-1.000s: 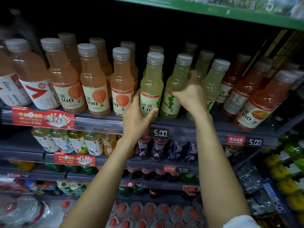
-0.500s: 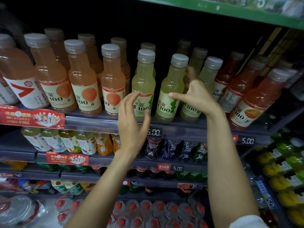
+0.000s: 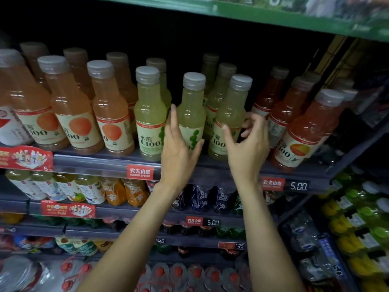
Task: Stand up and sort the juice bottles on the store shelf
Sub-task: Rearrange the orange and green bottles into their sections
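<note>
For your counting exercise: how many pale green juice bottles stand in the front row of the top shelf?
3. The left bottle stands free; the middle bottle is between the left hand and the right bottle, by the right hand. More stand behind, partly hidden.

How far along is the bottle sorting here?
Done: orange bottles, green bottles and red bottles stand upright, grouped by colour. In hand: left hand touches the middle green bottle; right hand reaches around the next. Left: straightening those.
</note>
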A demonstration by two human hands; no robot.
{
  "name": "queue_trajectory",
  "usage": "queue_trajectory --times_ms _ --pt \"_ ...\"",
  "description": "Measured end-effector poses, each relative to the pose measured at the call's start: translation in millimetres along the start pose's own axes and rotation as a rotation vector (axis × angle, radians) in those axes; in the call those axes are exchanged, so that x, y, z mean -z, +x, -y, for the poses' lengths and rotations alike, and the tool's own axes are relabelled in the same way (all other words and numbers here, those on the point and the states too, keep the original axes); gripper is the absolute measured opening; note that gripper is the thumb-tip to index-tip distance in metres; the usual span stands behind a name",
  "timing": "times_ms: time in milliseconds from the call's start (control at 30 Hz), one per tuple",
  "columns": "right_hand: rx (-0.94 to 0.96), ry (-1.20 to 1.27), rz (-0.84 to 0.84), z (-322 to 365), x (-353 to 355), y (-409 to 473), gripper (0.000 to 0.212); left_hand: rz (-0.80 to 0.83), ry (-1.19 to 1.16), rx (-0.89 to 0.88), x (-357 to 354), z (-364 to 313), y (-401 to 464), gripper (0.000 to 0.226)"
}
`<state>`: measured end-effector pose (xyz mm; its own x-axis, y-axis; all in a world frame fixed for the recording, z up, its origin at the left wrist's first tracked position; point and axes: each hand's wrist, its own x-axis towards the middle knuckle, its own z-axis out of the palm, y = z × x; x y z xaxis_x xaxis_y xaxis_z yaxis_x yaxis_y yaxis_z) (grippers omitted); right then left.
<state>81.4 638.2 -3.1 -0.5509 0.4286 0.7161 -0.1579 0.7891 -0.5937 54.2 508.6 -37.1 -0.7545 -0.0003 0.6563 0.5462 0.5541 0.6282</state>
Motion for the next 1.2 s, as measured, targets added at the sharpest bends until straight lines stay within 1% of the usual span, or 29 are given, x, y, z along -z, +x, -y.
queue_trajectory --times_ms 67,100,133,200,333,433,500,533,600,633,667,700,733,800,833,933,1000,1033,1100,1200 --pt "-0.125 0.007 0.096 -10 -10 -2 0.076 0.013 -0.022 0.042 -1 2 -1 0.097" --pt "-0.150 0.019 0.146 -14 -15 -2 0.086 0.009 -0.028 0.040 -3 2 -2 0.096" --pt "-0.170 0.034 0.174 -17 -19 0 0.092 0.004 -0.032 0.035 -3 3 -2 0.094" --pt "-0.195 0.037 0.179 -20 -24 3 0.093 -0.001 -0.036 0.034 -5 4 -2 0.093" --pt "-0.181 -0.019 0.126 -32 -22 12 0.090 0.001 -0.038 0.023 -5 6 -2 0.093" --pt "-0.143 -0.072 0.165 -46 -16 22 0.091 0.002 -0.054 0.037 -6 6 -2 0.093" --pt "-0.131 -0.116 0.167 -49 -9 22 0.085 -0.002 -0.060 0.043 -6 5 -2 0.093" --pt "-0.112 -0.106 0.111 -49 -5 18 0.075 -0.002 -0.060 0.043 -6 5 -2 0.093" --pt "-0.017 -0.030 -0.071 -43 -1 5 0.042 0.002 -0.058 0.044 -6 6 -2 0.093" --pt "0.043 0.033 -0.117 -40 -2 -1 0.028 0.005 -0.061 0.054 -5 5 -2 0.094" --pt "0.092 0.121 -0.086 -38 -5 -5 0.021 0.009 -0.061 0.066 -6 5 -2 0.095" --pt "0.106 0.220 0.019 -36 -10 -5 0.021 0.011 -0.060 0.074 -6 5 -2 0.096" --pt "0.081 0.305 0.159 -33 -17 -4 0.024 0.010 -0.056 0.074 -6 5 -2 0.096" --pt "-0.004 0.377 0.454 -28 -31 1 0.036 0.010 -0.045 0.075 -6 6 -2 0.096" --pt "-0.039 0.385 0.569 -27 -39 4 0.044 0.011 -0.044 0.079 -6 6 -2 0.097" --pt "-0.099 0.454 0.809 -29 -55 11 0.060 0.012 -0.036 0.087 -7 6 -2 0.097" --pt "-0.127 0.475 0.890 -32 -61 14 0.065 0.014 -0.020 0.077 -6 6 -2 0.097" --pt "-0.136 0.459 0.898 -33 -63 15 0.065 0.015 -0.012 0.073 -6 6 -2 0.097" --pt "-0.167 0.386 0.860 -35 -66 17 0.064 0.016 -0.006 0.071 -5 7 -1 0.097" --pt "-0.248 0.288 0.761 -40 -71 28 0.063 0.011 -0.007 0.064 -5 6 -2 0.096"
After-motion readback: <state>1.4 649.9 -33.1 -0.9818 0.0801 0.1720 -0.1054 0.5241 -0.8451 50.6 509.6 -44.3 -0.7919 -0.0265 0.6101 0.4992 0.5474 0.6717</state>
